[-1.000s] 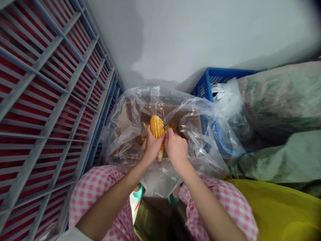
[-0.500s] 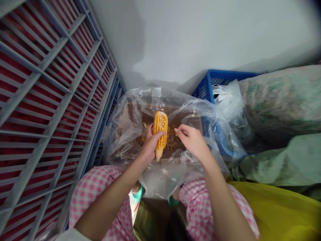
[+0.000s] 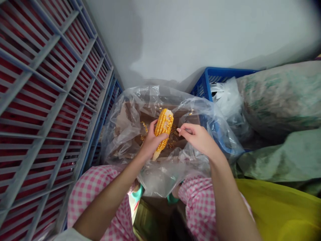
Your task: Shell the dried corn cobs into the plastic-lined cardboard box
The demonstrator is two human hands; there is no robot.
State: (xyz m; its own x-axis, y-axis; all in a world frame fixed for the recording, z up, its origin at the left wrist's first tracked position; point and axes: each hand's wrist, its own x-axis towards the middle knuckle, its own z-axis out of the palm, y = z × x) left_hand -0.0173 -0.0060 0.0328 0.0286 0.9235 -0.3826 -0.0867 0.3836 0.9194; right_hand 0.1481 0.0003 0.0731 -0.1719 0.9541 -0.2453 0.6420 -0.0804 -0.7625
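My left hand (image 3: 153,140) is wrapped round a yellow ear of corn (image 3: 164,125), thumb across its front. Its upper end leans to the right, and a patch there has lost its kernels. To the right of the ear, apart from it, my right hand (image 3: 195,135) is closed with thumb and fingertips pinched together; whatever they hold is too small to make out. Below both hands lies a cardboard box (image 3: 130,140) lined with a clear plastic bag (image 3: 120,100). Loose corn kernels (image 3: 144,127) are scattered on its bottom.
A tall slatted crate (image 3: 47,110) with red contents stands close on the left. At the right, a blue crate (image 3: 207,83) holds white plastic bags (image 3: 228,97). Beside it lie a stuffed sack (image 3: 281,93) and yellow material (image 3: 278,207). A white wall (image 3: 200,33) rises behind.
The ear of corn has tilted, its top end swinging to the right in my left hand. My right hand has moved slightly right, still pinched. The view has shifted a little.
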